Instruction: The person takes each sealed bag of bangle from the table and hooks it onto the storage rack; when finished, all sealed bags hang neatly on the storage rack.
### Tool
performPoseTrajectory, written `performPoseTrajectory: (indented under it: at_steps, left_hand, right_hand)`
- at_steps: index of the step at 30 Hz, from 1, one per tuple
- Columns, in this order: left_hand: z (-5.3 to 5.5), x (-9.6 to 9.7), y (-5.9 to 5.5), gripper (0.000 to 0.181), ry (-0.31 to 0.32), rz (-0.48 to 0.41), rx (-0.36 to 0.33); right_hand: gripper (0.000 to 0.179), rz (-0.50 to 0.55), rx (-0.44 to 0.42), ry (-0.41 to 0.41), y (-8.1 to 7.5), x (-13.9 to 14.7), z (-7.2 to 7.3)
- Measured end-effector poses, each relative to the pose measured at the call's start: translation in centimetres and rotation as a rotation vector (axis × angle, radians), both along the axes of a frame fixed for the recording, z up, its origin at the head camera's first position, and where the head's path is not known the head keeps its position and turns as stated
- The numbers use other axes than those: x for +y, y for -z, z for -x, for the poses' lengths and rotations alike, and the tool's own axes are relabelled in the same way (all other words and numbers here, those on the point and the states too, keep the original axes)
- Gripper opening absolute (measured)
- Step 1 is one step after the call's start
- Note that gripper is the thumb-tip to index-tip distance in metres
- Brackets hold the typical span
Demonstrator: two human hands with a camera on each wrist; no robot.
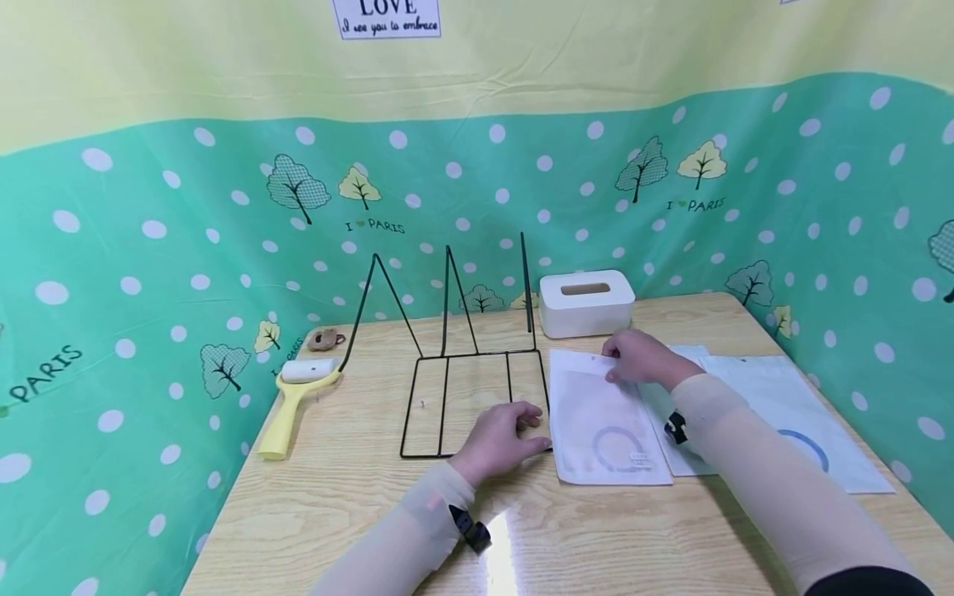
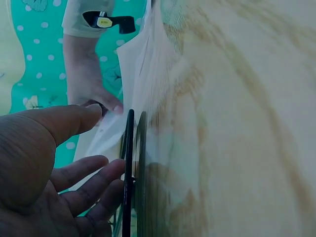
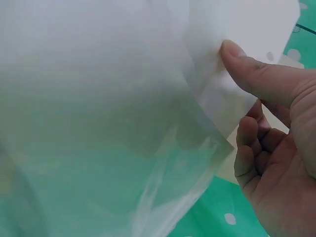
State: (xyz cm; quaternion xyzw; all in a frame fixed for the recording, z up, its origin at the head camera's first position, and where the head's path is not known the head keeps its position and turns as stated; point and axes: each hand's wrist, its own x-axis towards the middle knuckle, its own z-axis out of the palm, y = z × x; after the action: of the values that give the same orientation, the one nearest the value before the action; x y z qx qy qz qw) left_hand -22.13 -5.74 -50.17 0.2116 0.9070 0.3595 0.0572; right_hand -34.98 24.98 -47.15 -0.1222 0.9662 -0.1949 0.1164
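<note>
My right hand (image 1: 644, 358) pinches the far right corner of a thin white plastic pouch (image 1: 596, 414), thumb on top in the right wrist view. This pouch has a faint ring print and a small label near its front edge. My left hand (image 1: 501, 443) is over the front right part of a black wire rack (image 1: 477, 354), its fingers loosely bent and holding nothing. The left wrist view has the fingertips right at a black wire (image 2: 128, 173). Two more white pouches lie to the right, one of them (image 1: 753, 397) with a blue ring print.
A white tissue box (image 1: 589, 319) stands at the back behind the pouches. A yellow lint roller (image 1: 281, 422) and a small brown item (image 1: 325, 339) lie on the left of the wooden table (image 1: 358, 497). A green dotted curtain (image 1: 179, 248) surrounds the back and sides.
</note>
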Motion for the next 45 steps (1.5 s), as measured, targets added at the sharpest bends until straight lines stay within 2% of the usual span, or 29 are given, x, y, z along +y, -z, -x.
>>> performPoseTrajectory:
  at_steps: [4, 10, 15, 20, 28, 35, 41, 45]
  left_hand:
    - [0.0, 0.0, 0.0, 0.047, -0.006, -0.005, -0.007]
    - [-0.1, -0.1, 0.1, 0.047, -0.017, -0.017, -0.011]
    - [0.0, -0.2, 0.2, 0.047, -0.013, -0.057, -0.027]
    - [0.0, -0.3, 0.2, 0.047, -0.011, -0.112, -0.029]
    - [-0.1, -0.3, -0.1, 0.049, -0.009, -0.17, -0.036]
    - [-0.3, 0.0, -0.5, 0.045, 0.007, -0.246, -0.022]
    - [-0.9, 0.7, -1.4, 0.038, 0.027, -0.318, -0.031]
    - [-1.3, 1.1, -2.0, 0.031, 0.038, -0.346, 0.001]
  right_hand:
    - [0.027, 0.047, 0.016, 0.016, -1.0, 0.1, -0.4]
    - [0.016, 0.121, 0.123, -0.005, -2.4, 0.3, -1.2]
    - [0.005, 0.227, 0.123, -0.036, -3.6, 0.6, -1.9]
    - [0.005, 0.301, 0.144, -0.029, -4.9, 0.8, -2.9]
    - [0.016, 0.334, 0.174, -0.028, -7.0, 1.6, -5.2]
    - [0.014, 0.34, 0.296, -0.061, -9.0, 2.4, -7.7]
    - [0.01, 0.379, 0.37, -0.115, -10.4, 2.8, -9.8]
    - [0.011, 0.39, 0.41, -0.168, -11.0, 2.7, -10.8]
